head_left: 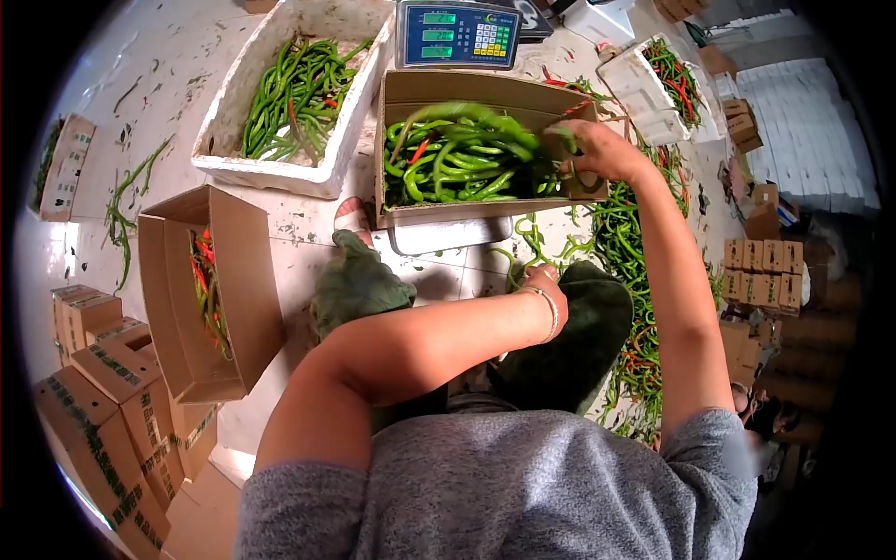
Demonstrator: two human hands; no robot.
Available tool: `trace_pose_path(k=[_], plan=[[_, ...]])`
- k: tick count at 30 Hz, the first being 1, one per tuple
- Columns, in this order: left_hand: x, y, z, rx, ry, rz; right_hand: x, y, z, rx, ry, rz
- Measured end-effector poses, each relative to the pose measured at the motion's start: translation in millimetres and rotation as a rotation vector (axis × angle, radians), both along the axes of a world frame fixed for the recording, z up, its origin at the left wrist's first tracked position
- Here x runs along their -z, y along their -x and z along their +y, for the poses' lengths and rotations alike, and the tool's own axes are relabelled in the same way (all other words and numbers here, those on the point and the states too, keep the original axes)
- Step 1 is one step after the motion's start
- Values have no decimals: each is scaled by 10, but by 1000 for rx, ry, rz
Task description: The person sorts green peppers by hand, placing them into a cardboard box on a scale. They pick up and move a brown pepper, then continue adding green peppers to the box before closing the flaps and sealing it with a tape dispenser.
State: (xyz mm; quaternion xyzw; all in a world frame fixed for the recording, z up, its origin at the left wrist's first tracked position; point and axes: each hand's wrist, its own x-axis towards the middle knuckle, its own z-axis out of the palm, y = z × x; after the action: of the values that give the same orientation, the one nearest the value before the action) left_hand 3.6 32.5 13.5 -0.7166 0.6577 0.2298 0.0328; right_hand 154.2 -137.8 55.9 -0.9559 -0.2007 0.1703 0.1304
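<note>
My right hand is over the right end of an open cardboard box, its fingers curled around a green chili pepper. Inside the box lies a heap of long green chili peppers with a red one among them; some at the top are smeared by motion. Under the box shows a metal scale pan. By my right knee, my left hand is closed, with thin green chili peppers sticking out beyond its fingers. A bracelet circles that wrist.
A blue scale display stands behind the box. To its left is a white foam crate of green peppers. A cardboard box with red peppers leans at left, near stacked cartons. Loose peppers cover the floor at right.
</note>
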Motion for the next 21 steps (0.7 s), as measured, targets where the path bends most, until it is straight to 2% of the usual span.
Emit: trace_pose_path(k=[4,5,8,9,12,15,16,17,18,20,21], plan=[[-66,-28,-2,10,-31,29,199,-259,-12,21,214,-90],[-70,-29,-6,14,-39,25,247,-309,-1,95,261,-91],[-40,-5,-13,8,-37,36,197,-418,197,56,430,-21],[-37,3,-3,21,-26,17,268,-464,184,119,405,19],[-68,-32,-26,45,-55,65,454,-691,221,85,408,-140],[-13,-18,-85,42,-90,86,777,-890,393,-93,-99,-27],[0,-22,-88,33,-85,81,939,-892,486,-127,-152,-49],[4,-28,-90,23,-80,75,1167,-912,558,-87,-75,-27],[9,-31,-91,12,-75,70,1208,-849,718,-24,140,-7],[-103,-111,-61,14,-108,83,1320,-843,856,33,295,80],[-123,-124,-48,3,-110,91,1289,-809,856,15,257,19]])
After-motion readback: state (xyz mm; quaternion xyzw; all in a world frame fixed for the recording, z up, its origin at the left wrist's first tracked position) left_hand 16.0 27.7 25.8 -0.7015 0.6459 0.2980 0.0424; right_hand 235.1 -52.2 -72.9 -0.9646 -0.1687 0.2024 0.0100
